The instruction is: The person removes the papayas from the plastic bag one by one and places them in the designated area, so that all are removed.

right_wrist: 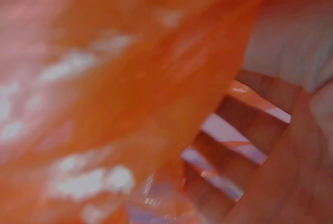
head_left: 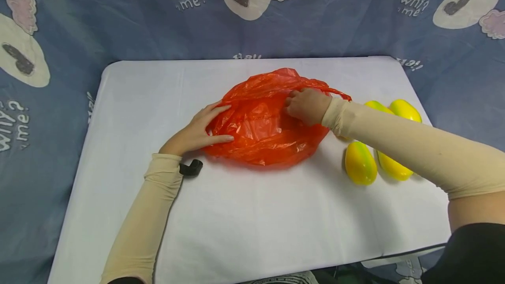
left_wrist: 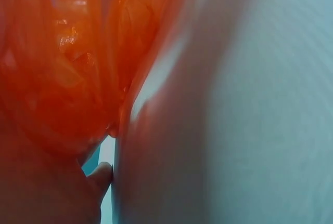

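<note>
A crumpled red plastic bag (head_left: pixel 256 148) lies on the white table with its mouth spread wide, facing up. My left hand (head_left: pixel 191 133) is at the bag's left edge, thumb and fingers stretched apart and touching the plastic. Inside the mouth, at its right side, is my right hand (head_left: pixel 307 106). In the right wrist view, that hand (right_wrist: pixel 281 146) has its fingers spread with gaps between them, partly covered by a fold of the red bag (right_wrist: pixel 130 94). Nothing shows between those fingers.
Several yellow mangoes (head_left: pixel 360 163) with green streaks lie right of the bag, some hidden under my right forearm. A black wrist-camera mount (head_left: pixel 191 168) sticks out beside my left wrist. The white table (head_left: pixel 276 218) is backed by a blue printed cloth (head_left: pixel 138 16).
</note>
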Tool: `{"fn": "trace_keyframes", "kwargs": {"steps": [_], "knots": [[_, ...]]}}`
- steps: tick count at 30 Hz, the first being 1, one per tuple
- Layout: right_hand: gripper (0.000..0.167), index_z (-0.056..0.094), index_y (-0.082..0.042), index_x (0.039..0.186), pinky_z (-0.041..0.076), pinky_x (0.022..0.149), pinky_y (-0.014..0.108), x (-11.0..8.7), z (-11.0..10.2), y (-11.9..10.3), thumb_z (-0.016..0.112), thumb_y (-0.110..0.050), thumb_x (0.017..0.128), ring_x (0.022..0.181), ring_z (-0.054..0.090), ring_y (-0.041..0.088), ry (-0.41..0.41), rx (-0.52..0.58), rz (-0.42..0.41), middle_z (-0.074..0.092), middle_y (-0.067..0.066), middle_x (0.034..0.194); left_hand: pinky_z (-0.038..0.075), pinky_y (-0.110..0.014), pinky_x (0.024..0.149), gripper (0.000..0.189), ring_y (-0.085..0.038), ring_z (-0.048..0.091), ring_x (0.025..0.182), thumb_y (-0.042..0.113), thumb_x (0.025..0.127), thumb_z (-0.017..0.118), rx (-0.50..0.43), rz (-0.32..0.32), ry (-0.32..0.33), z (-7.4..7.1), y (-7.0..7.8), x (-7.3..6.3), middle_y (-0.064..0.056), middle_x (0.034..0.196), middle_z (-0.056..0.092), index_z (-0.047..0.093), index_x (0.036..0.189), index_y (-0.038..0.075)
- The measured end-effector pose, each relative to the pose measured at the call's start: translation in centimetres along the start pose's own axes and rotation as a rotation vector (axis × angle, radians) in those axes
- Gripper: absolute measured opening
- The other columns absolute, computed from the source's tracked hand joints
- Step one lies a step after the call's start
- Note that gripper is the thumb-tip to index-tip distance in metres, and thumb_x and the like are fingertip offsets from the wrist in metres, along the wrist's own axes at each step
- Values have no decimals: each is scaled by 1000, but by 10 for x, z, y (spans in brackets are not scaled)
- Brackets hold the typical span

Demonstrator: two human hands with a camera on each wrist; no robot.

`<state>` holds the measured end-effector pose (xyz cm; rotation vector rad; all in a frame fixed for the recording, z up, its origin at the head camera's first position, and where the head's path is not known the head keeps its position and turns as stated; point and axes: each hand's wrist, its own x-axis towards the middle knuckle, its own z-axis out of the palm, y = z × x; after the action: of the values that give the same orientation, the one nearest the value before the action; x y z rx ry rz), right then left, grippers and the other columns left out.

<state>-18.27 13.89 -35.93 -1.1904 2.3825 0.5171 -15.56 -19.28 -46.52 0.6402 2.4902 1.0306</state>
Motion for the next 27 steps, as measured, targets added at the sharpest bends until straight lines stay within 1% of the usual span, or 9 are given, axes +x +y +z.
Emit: {"fn": "trace_keyframes", "kwargs": {"steps": [3, 5, 8, 11, 14, 18, 21, 24, 27], "knots": [[43, 68, -10, 126, 57, 98, 50, 1, 0, -1, 82, -19, 87, 118, 59, 38, -25, -58, 46, 66, 14, 129, 31, -73, 117, 94, -31, 18, 158, 63, 82, 78, 4, -1, 3, 0, 0, -1, 8, 173, 16, 31, 160, 43], [43, 67, -11, 126, 58, 94, 48, 1, 1, -2, 82, -22, 87, 114, 61, 38, -35, -93, 77, 65, 15, 127, 31, -73, 117, 94, -31, 18, 158, 64, 81, 78, 7, -6, 3, 0, 0, -1, 8, 173, 16, 31, 160, 44], [41, 65, -10, 124, 61, 84, 46, 0, 5, -2, 80, -22, 88, 104, 63, 36, -32, -138, 110, 64, 16, 122, 31, -73, 117, 94, -31, 18, 158, 66, 81, 77, 11, -14, 1, 1, 0, 0, 8, 173, 16, 31, 160, 44], [40, 64, -9, 123, 62, 77, 45, -1, 9, 0, 78, -21, 88, 96, 63, 36, -18, -179, 122, 63, 17, 118, 31, -73, 117, 94, -33, 18, 158, 67, 81, 77, 14, -25, -8, 1, 1, 1, 7, 173, 16, 31, 160, 44], [37, 64, -9, 123, 63, 76, 45, 0, 11, 4, 75, -18, 89, 94, 65, 35, -5, -191, 127, 65, 17, 116, 32, -74, 116, 94, -33, 18, 158, 69, 80, 76, 11, -39, -18, 1, 1, 1, 7, 173, 16, 31, 159, 45], [31, 66, -8, 118, 64, 76, 47, 6, 9, 11, 73, -19, 90, 89, 66, 33, 9, -109, 161, 69, 15, 110, 35, -73, 114, 94, -32, 18, 157, 70, 79, 76, 7, -49, -18, 0, 1, 0, 8, 173, 16, 31, 159, 47], [35, 68, -9, 112, 64, 72, 46, 11, 5, 13, 72, -37, 91, 79, 63, 30, 29, -28, 222, 71, 12, 99, 35, -73, 114, 94, -33, 19, 157, 70, 79, 76, 9, -53, -18, 0, 1, -1, 8, 172, 16, 31, 158, 47], [44, 67, -8, 103, 63, 69, 46, 17, 5, 15, 63, -52, 96, 71, 60, 28, 64, 57, 258, 68, 12, 87, 33, -75, 115, 94, -36, 16, 158, 69, 80, 77, 11, -59, -25, -1, 1, -1, 7, 173, 16, 31, 159, 46], [48, 67, -8, 99, 63, 73, 45, 19, 6, 18, 50, -52, 103, 71, 59, 27, 71, 169, 257, 65, 11, 84, 30, -76, 116, 94, -38, 13, 159, 69, 80, 76, 13, -61, -31, -1, 2, 0, 7, 173, 15, 30, 159, 47]]}}
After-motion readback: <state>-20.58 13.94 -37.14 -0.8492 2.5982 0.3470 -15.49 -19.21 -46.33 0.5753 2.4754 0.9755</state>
